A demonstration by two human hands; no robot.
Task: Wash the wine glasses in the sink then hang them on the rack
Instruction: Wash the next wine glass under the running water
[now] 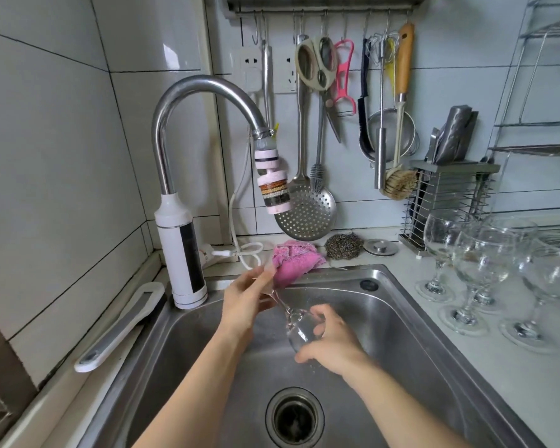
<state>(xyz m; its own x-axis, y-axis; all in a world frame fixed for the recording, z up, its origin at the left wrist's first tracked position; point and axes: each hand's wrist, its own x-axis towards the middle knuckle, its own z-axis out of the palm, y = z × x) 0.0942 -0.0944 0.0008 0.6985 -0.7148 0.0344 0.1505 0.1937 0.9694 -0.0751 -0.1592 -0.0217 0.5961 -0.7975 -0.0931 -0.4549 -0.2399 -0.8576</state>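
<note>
My left hand (243, 299) and right hand (334, 342) grip the clear wine glass (299, 333); slippery, it could crack against the steel sink (408, 295).

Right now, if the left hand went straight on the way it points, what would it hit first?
The left hand would probably meet the crumpled pink cloth on the steel sink's rim.

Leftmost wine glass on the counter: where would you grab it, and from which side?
Probably by the stem of that glass, coming in from the sink side. It stands upright, so the thin stem is bare and reachable, while the other glasses crowd close on its right.
</note>
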